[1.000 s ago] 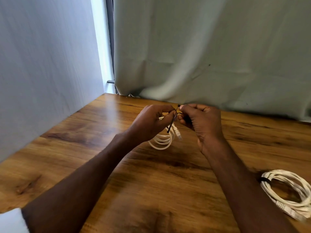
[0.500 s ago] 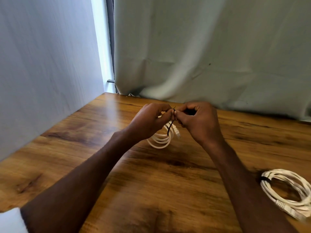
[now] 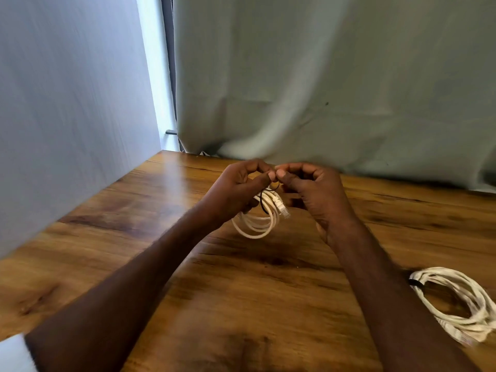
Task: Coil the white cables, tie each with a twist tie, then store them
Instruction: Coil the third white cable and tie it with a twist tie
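A small coil of white cable (image 3: 257, 224) hangs above the wooden table (image 3: 241, 304), a clear plug at its top right. A thin black twist tie (image 3: 264, 201) loops around the coil's strands. My left hand (image 3: 236, 189) and my right hand (image 3: 314, 189) meet fingertip to fingertip just above the coil, each pinching an end of the tie. A second white cable coil (image 3: 461, 304), bound by a black tie on its left side, lies on the table at the right edge.
A pale green curtain (image 3: 335, 89) hangs behind the table's far edge. A light wall (image 3: 67, 103) runs along the table's left side. A white sleeve (image 3: 13, 355) shows at the bottom left corner.
The loose black tie end that stuck out below my fingers is now drawn into a loop around the coil. My fingertips have closed together above it.
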Action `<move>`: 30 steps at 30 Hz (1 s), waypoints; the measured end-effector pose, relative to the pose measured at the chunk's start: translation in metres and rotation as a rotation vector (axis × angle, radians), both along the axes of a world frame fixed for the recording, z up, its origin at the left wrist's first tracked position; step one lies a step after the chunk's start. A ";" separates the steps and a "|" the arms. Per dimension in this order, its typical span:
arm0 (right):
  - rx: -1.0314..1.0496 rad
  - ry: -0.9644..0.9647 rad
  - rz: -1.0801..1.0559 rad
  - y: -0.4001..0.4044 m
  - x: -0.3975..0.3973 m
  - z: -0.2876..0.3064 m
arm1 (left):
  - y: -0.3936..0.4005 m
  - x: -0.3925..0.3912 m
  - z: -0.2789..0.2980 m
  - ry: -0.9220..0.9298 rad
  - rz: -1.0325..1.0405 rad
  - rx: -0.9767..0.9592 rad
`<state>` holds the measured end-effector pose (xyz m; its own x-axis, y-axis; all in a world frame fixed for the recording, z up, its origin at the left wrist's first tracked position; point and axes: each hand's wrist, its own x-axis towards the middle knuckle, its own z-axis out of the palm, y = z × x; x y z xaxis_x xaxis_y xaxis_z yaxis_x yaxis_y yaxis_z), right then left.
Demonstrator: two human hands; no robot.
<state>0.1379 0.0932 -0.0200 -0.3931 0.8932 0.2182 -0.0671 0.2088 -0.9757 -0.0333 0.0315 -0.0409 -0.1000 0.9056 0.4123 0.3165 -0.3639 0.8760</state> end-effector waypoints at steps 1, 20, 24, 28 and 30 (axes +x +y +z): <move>-0.029 0.008 0.008 -0.001 0.000 0.000 | 0.000 0.001 0.000 -0.004 -0.007 -0.003; -0.249 0.818 0.064 0.011 0.021 0.020 | 0.003 -0.005 0.001 0.159 0.014 0.026; -0.205 0.865 0.065 0.009 0.020 0.023 | 0.007 -0.002 -0.001 0.159 0.035 0.027; -0.132 0.563 -0.137 0.005 0.012 0.025 | 0.010 -0.009 -0.006 0.104 0.052 -0.051; -0.062 0.294 -0.206 0.004 0.006 0.019 | 0.011 -0.008 -0.008 0.057 0.054 -0.063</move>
